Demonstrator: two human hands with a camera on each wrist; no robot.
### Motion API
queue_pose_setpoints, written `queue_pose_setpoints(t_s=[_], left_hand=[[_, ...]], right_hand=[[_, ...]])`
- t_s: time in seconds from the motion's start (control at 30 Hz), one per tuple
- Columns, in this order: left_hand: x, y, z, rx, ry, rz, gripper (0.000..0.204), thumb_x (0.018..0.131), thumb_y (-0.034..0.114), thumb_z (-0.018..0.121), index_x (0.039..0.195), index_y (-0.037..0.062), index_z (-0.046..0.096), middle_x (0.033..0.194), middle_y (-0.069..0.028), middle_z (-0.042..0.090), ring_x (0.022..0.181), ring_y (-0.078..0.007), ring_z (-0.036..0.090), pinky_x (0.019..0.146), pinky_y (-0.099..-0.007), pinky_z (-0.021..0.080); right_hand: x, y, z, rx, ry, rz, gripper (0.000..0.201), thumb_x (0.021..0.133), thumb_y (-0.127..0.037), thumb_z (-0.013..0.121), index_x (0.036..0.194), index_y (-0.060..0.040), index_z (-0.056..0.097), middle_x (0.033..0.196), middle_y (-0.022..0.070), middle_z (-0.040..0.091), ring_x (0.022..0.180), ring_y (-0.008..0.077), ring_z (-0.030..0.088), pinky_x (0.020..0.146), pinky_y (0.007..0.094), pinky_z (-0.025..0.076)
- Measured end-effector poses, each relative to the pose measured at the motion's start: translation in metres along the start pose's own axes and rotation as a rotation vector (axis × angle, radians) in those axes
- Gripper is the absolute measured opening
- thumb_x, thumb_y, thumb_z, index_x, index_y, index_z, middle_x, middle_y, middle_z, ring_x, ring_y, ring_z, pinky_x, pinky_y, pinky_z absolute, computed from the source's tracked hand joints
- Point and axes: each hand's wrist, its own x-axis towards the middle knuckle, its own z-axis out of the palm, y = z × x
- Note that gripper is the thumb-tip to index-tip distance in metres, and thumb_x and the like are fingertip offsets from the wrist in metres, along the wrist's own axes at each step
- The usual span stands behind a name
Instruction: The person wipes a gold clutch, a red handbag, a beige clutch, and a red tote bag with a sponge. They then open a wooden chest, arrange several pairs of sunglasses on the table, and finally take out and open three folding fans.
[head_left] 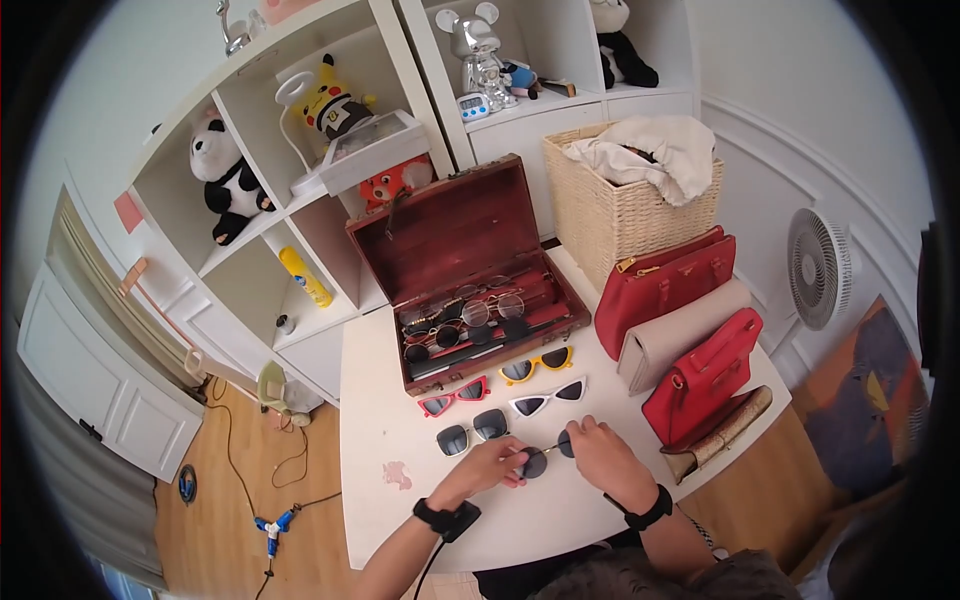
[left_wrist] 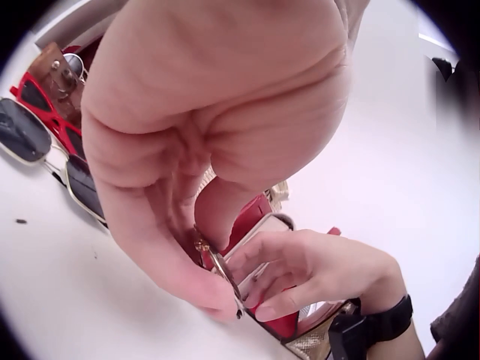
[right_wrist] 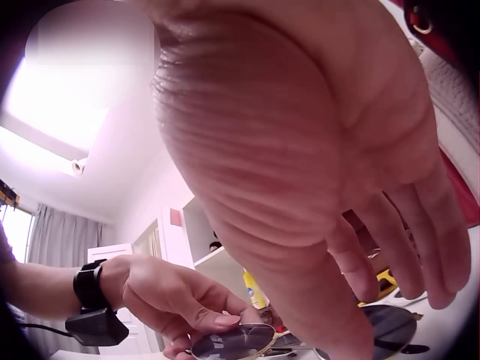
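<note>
Round dark-lensed sunglasses (head_left: pixel 535 464) with a thin metal frame are between my two hands, low over the table's front part. My left hand (head_left: pixel 488 468) pinches them at the left lens, thumb over the rim in the right wrist view. At the other lens, my right hand (head_left: pixel 610 466) holds its side of the frame, its thumb overlapping the lens (right_wrist: pixel 394 330) in the right wrist view. Just beyond lie square dark sunglasses (head_left: pixel 489 424), white-framed sunglasses (head_left: pixel 530 405), red-framed sunglasses (head_left: pixel 437 406) and yellow-framed sunglasses (head_left: pixel 541 372).
An open dark-red case (head_left: pixel 440 235) full of eyeglasses stands at the back of the white table (head_left: pixel 390 540). Red and beige handbags (head_left: pixel 660 290) line the right side, with a gold purse (head_left: pixel 730 425). A wicker basket (head_left: pixel 610 220) stands behind them; a fan (head_left: pixel 818 268) is farther right.
</note>
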Motion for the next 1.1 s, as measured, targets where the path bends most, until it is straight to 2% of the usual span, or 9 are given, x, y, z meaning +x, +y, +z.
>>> queue_pose_setpoints(t_s=[0.13,0.4,0.5,0.57,0.6,0.67,0.77,0.93,1.1], left_hand=[[0.03,-0.002,0.011,0.072,0.012,0.027,0.025,0.101,0.02,0.056,0.116,-0.0006,0.059,0.099,-0.0101,0.065,0.08,-0.0174,0.071,0.069,-0.0259,0.059],[0.041,0.01,0.022,0.317,0.122,-0.014,0.029,0.098,0.022,0.06,0.117,-0.0006,0.06,0.098,-0.0134,0.069,0.072,-0.0179,0.072,0.064,-0.0256,0.058],[0.043,0.004,0.02,0.383,0.198,0.027,0.034,0.092,0.027,0.065,0.112,-0.0007,0.061,0.089,-0.0176,0.071,0.07,-0.0233,0.072,0.068,-0.0327,0.058],[0.048,-0.005,0.02,0.531,0.291,0.088,0.047,0.089,0.033,0.068,0.117,-0.0019,0.056,0.101,-0.0207,0.067,0.091,-0.0332,0.07,0.079,-0.0409,0.057],[0.05,-0.009,0.021,0.528,0.296,0.09,0.047,0.089,0.033,0.068,0.117,-0.0019,0.056,0.101,-0.0207,0.067,0.091,-0.0332,0.07,0.079,-0.0409,0.057],[0.046,-0.008,0.027,0.63,0.369,0.024,0.057,0.087,0.037,0.069,0.123,-0.0023,0.052,0.118,-0.0242,0.057,0.107,-0.0434,0.062,0.088,-0.0456,0.054],[0.045,-0.012,0.029,0.734,0.359,0.037,0.06,0.087,0.039,0.069,0.126,-0.0019,0.049,0.127,-0.027,0.049,0.107,-0.0473,0.061,0.089,-0.048,0.054],[0.036,-0.003,0.033,0.757,0.355,-0.024,0.064,0.087,0.043,0.067,0.132,0.001,0.047,0.128,-0.0249,0.05,0.11,-0.0435,0.061,0.091,-0.0483,0.052],[0.034,-0.003,0.033,0.771,0.346,-0.047,0.066,0.089,0.046,0.065,0.136,0.0034,0.047,0.13,-0.0234,0.051,0.111,-0.0412,0.061,0.091,-0.0473,0.052]], right_hand=[[-0.001,0.011,0.011,-0.029,-0.008,0.042,0.022,0.082,-0.001,0.059,0.102,0.0053,0.059,0.096,0.0217,0.06,0.085,0.0373,0.067,0.072,0.0423,0.059],[0.023,0.024,0.029,-0.041,-0.013,0.171,0.023,0.081,0.001,0.063,0.104,0.0037,0.06,0.11,0.0239,0.052,0.09,0.0388,0.066,0.074,0.0434,0.059],[0.03,0.023,0.027,-0.062,0.055,0.156,0.023,0.083,0.001,0.058,0.106,0.0041,0.057,0.105,0.026,0.054,0.08,0.0388,0.067,0.072,0.0431,0.058],[0.036,0.022,0.029,-0.067,0.058,0.174,0.024,0.083,0.001,0.058,0.107,0.0038,0.057,0.105,0.0258,0.054,0.081,0.0387,0.067,0.072,0.0431,0.058],[0.039,0.022,0.03,-0.071,0.056,0.192,0.025,0.083,0.001,0.058,0.108,0.0034,0.058,0.106,0.0256,0.054,0.082,0.0385,0.067,0.072,0.0431,0.058],[0.045,0.023,0.035,-0.081,0.055,0.205,0.025,0.083,0.0,0.059,0.109,0.0026,0.058,0.107,0.0251,0.054,0.083,0.0384,0.067,0.072,0.0433,0.058],[0.049,0.024,0.033,-0.096,0.056,0.224,0.027,0.083,-0.001,0.06,0.109,0.0014,0.059,0.108,0.0241,0.054,0.086,0.0383,0.067,0.073,0.0438,0.058],[0.053,0.018,0.015,-0.125,0.006,0.228,0.03,0.079,-0.003,0.067,0.107,0.0005,0.06,0.108,0.0218,0.056,0.09,0.0378,0.067,0.074,0.0447,0.058],[0.097,-0.018,-0.042,-0.092,0.2,0.073,0.032,0.076,-0.004,0.07,0.106,0.0005,0.06,0.101,0.0203,0.062,0.09,0.0362,0.068,0.076,0.0461,0.057]])
